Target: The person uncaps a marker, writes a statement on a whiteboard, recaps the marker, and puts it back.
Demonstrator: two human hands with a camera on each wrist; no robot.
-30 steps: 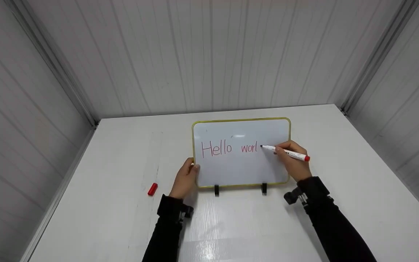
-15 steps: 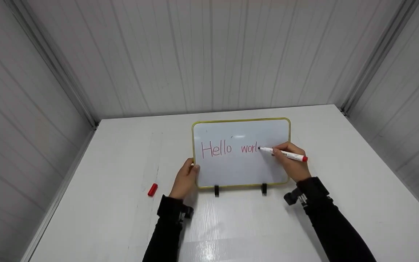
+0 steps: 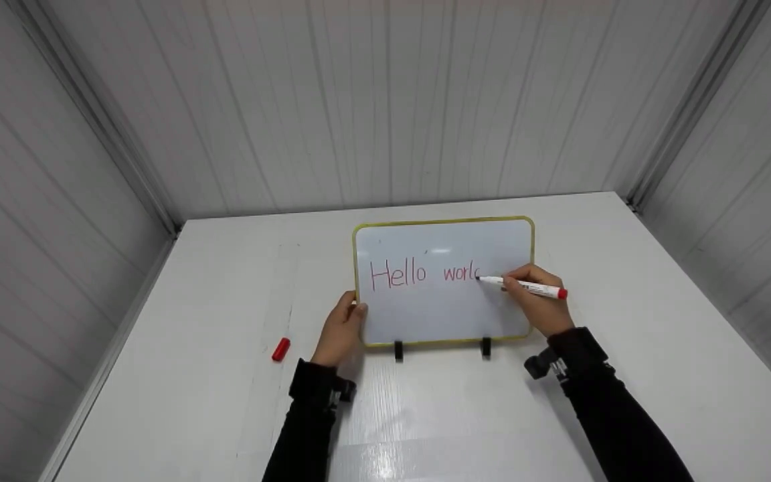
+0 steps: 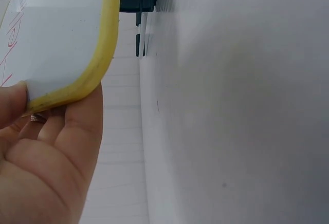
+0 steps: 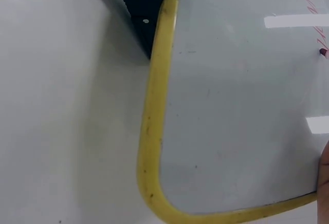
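- At the board's right side, the right hand pinches a red-capped marker, its tip touching the whiteboard just after the red "worl".
- On the lower left corner, the left hand grips the yellow frame (thumb in front, fingers behind).
- Beyond, a red cap lies on the white table, well left of the board.

Bright, even light; glare streaks on the whiteboard; wrist views perhaps soft.
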